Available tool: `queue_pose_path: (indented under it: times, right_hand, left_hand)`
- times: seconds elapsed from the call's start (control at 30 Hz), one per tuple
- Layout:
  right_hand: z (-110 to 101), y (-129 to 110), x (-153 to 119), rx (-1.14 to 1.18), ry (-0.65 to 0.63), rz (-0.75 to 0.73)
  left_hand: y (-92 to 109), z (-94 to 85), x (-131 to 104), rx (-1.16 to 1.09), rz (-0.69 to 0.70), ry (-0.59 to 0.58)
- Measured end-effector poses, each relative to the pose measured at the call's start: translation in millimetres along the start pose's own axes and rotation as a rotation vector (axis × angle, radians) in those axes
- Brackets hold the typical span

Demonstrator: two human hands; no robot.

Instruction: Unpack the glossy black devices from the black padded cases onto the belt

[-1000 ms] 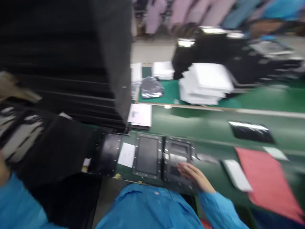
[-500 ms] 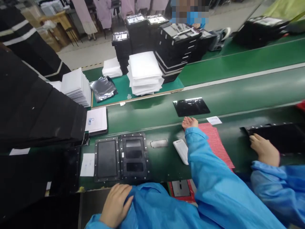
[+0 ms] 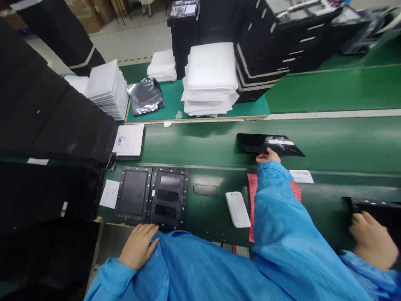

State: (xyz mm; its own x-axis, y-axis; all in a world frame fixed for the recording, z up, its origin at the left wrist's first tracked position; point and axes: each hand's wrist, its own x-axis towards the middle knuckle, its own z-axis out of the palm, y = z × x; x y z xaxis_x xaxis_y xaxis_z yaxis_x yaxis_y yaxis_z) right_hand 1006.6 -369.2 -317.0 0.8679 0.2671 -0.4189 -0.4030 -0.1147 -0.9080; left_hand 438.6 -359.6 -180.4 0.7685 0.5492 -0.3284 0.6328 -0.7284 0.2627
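Observation:
My right hand (image 3: 267, 156) reaches far across the green conveyor belt (image 3: 344, 142), its fingers closed on the near edge of a flat black panel (image 3: 250, 144). My left hand (image 3: 138, 246) lies flat on my blue coat at the belt's near edge and holds nothing. Just beyond my left hand sits a black two-part fixture (image 3: 153, 196). Under my right sleeve lie a red mat (image 3: 252, 188) and a white handheld device (image 3: 238, 209). A small white label (image 3: 301, 176) lies right of my sleeve.
A co-worker's hand (image 3: 372, 238) rests on another black panel (image 3: 376, 207) at the right. Behind the belt stand white foam sheets (image 3: 211, 77), black trays (image 3: 266, 42) and a silver bag (image 3: 145, 96). A tall pile of black sheets (image 3: 46, 113) fills the left.
My right hand went from open beside the black panel to closed on its near edge. The view tipped downward; my left hand stayed on my coat.

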Motion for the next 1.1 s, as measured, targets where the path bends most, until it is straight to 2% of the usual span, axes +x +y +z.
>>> queue_pose_path:
  times: [0.07,0.17,0.27,0.33,0.43,0.5,0.63,0.73,0.83,0.97,1.1]
  right_hand:
    - [2,-5,-20,-0.036,0.038,0.082]
    - [-6,10,-79,-0.069,0.024,0.108]
    - [-11,56,-163,-0.081,-0.050,0.090]
    - [-2,96,-221,-0.146,-0.119,0.047]
    - [30,151,-295,-0.199,-0.220,0.070]
    - [56,177,-327,-0.257,-0.186,0.075]
    - [93,198,-354,-0.376,-0.035,0.031]
    - [104,198,-360,-0.409,0.035,-0.001]
    - [110,195,-366,-0.430,0.073,-0.024]
    - [115,192,-369,-0.444,0.086,-0.041]
    - [116,191,-363,-0.570,0.027,-0.094]
  left_hand:
    - [-2,-0.8,2,-0.012,0.003,-0.016]
    - [-7,-4.4,5,-0.026,0.012,-0.067]
    - [-16,-6.6,8,-0.049,0.031,-0.142]
    - [-24,-5.8,9,-0.072,0.063,-0.181]
    - [-42,-2.6,7,-0.109,0.143,-0.207]
    - [-60,-0.5,1,-0.130,0.195,-0.202]
    - [-108,3.3,-22,-0.159,0.233,-0.155]
    - [-147,7.9,-43,-0.165,0.217,-0.136]
    - [-178,12.5,-55,-0.201,0.217,-0.122]
    - [-193,13.7,-47,-0.230,0.257,-0.113]
    - [-183,14.2,-21,-0.227,0.296,-0.175]
